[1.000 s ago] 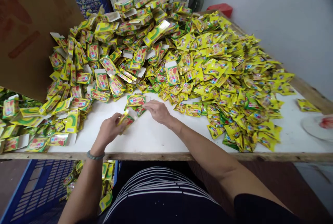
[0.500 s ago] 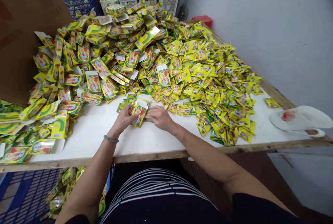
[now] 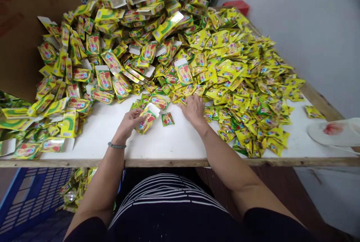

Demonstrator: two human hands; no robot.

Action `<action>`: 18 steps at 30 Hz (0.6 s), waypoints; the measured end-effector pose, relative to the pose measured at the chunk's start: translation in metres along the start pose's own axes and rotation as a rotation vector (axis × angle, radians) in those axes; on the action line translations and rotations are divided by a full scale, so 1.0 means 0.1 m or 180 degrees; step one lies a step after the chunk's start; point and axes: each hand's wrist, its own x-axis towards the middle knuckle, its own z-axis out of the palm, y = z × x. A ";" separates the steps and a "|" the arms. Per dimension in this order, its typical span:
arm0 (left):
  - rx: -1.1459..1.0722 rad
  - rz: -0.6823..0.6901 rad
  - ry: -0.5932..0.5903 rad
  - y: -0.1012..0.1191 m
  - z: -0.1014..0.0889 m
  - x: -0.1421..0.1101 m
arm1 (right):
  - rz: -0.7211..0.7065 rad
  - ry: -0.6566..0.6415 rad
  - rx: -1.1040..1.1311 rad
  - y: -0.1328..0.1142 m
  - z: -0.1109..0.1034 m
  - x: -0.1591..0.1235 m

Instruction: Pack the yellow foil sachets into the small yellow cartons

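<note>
A small yellow-and-green box (image 3: 148,119) with its white end flap up is in my left hand (image 3: 129,122), pinched between thumb and fingers just above the white table. My right hand (image 3: 193,110) has its fingers bent down at the near edge of the pile of yellow sachets (image 3: 230,65); its fingertips are hidden, so I cannot see whether they grip one. Between my hands a single green sachet (image 3: 168,119) lies on the tabletop. Just behind the held box lies another box (image 3: 159,101), with green sachets beside it.
Small boxes with raised flaps form a heap (image 3: 112,58) at the back left, beside a brown carton (image 3: 33,28). A white scoop (image 3: 334,132) rests at the right. Under the table's wooden front edge (image 3: 168,162) stands a blue crate (image 3: 33,200) near more packets.
My right hand has moved right, away from the box, to the sachet pile. The green sachet between my hands now shows. My left hand keeps the box, tilted more. The view has shifted downward.
</note>
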 end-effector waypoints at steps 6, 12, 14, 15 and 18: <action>0.0445 -0.0083 -0.0328 -0.04 0.07 -0.03 | 0.0119 -0.0182 0.0126 0.07 -0.01 -0.04; 0.0726 0.0117 -0.0071 -0.07 0.06 0.00 | -0.0478 -0.0491 0.0658 -0.07 -0.04 -0.17; 0.0734 0.0151 -0.0020 -0.08 0.06 0.00 | -0.0491 -0.0638 0.1205 -0.14 -0.08 -0.20; 0.0744 0.0167 -0.0011 -0.08 0.06 0.01 | -0.0502 -0.0694 0.1518 -0.17 -0.10 -0.22; 0.0786 0.0253 -0.0093 -0.08 0.07 0.00 | -0.0653 -0.0883 0.2155 -0.27 -0.13 -0.27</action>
